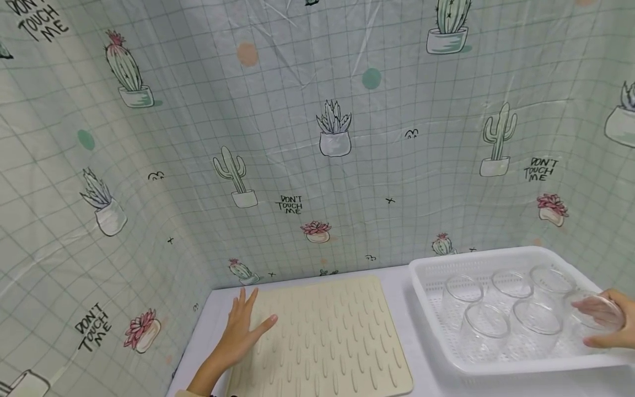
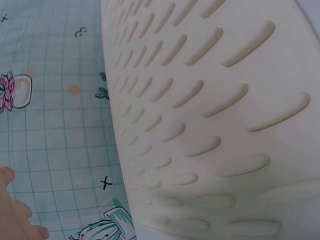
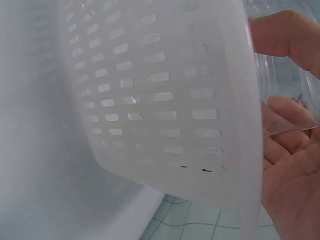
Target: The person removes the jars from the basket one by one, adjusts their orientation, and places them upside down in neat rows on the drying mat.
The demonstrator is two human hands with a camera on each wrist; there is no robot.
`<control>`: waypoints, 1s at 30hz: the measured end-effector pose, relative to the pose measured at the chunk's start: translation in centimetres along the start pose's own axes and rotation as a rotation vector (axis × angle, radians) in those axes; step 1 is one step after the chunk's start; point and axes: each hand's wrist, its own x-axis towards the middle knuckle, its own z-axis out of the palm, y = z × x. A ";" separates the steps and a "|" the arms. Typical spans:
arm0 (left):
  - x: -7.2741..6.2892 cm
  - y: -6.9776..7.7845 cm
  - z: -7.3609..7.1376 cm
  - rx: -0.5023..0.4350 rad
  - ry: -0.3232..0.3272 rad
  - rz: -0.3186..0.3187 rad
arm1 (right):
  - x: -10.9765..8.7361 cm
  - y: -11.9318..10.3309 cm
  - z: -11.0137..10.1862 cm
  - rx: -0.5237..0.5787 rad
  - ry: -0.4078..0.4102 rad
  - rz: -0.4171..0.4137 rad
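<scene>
My right hand [image 1: 625,321] grips a clear drinking glass [image 1: 579,330] at the right end of a white perforated basket [image 1: 463,365]. Thumb and fingers lie on opposite sides of this glass, and some fingers show through it. In the right wrist view the basket's wall [image 3: 165,100] hides part of the hand [image 3: 295,170]. Several more clear glasses [image 1: 485,325] stand upright in the basket. On the other side, my left hand [image 1: 241,331] holds nothing, its fingers spread over the left edge of a beige ridged mat [image 1: 327,336]; whether it touches the mat I cannot tell.
Mat and basket lie side by side on a white table [image 1: 397,298], a strip of tabletop between them. Behind and to the left hangs a grid-patterned curtain [image 1: 317,176] printed with cacti, close to the table's back edge.
</scene>
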 end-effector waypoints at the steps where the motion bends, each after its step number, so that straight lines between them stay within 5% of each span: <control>1: 0.0 0.0 -0.1 0.000 0.001 0.000 | 0.1 -0.1 0.1 0.009 0.019 -0.027; 9: -0.1 0.2 -0.2 -0.005 0.013 0.005 | 0.6 -0.7 -0.7 -0.227 0.115 -0.128; 15: -0.3 0.5 -0.2 -0.013 0.013 0.004 | 0.6 0.1 -1.4 -0.143 0.116 -0.122; 20: -0.5 1.1 -0.3 -0.038 0.016 0.018 | 0.7 0.3 -1.6 -0.199 0.115 -0.135; 26: -1.0 2.4 -0.4 -0.080 0.015 0.044 | 1.4 -1.0 -1.4 -0.308 0.212 -0.102; 30: -1.2 3.1 -0.5 -0.109 0.001 0.053 | 2.1 -1.9 -1.2 -0.299 0.239 -0.163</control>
